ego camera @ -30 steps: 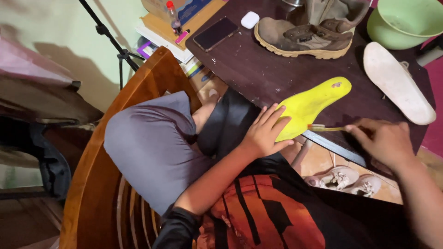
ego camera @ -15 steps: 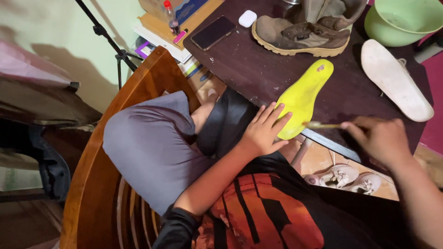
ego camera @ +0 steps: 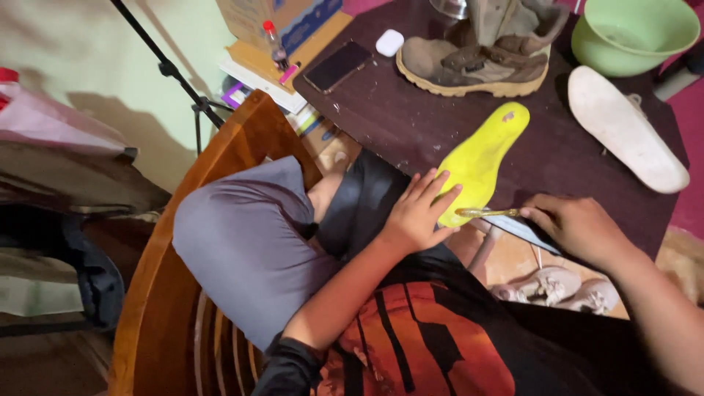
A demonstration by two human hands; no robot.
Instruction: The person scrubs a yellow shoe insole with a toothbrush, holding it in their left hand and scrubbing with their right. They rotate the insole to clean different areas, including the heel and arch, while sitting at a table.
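Sitting in a wooden chair (ego camera: pixel 158 293), you look down past your black and orange shirt (ego camera: pixel 433 345) and a raised knee in grey cloth (ego camera: pixel 242 235). Your left hand (ego camera: pixel 418 213) lies flat, fingers spread, on the near end of the yellow insole (ego camera: pixel 480 161), pinning it to the edge of the dark bench (ego camera: pixel 411 117); it presses rather than grips. Your right hand (ego camera: pixel 579 227) is clenched round the handle of a thin brush (ego camera: pixel 488 213), whose yellowish tip lies just over the insole's near edge, close to the left fingertips. The insole lies slantwise, its heel end toward you and overhanging the bench edge, its toe end pointing away toward the boot.

Under the bench, on the floor, a pale pair of shoes (ego camera: pixel 565 290) shows between your arms.

Farther out on the bench, a white insole (ego camera: pixel 623 128) lies to the right, well apart from the yellow one. Beyond the yellow insole's toe stands a brown boot (ego camera: pixel 484 51) with a tan sole. To its right sits a green bowl (ego camera: pixel 634 33); to its left lie a small white case (ego camera: pixel 390 42) and a dark phone (ego camera: pixel 337 66).

Beyond the bench's left corner lie stacked books (ego camera: pixel 271 77), a small bottle (ego camera: pixel 275 44) and a cardboard box (ego camera: pixel 282 18). A black stand leg (ego camera: pixel 169 70) crosses the pale wall.
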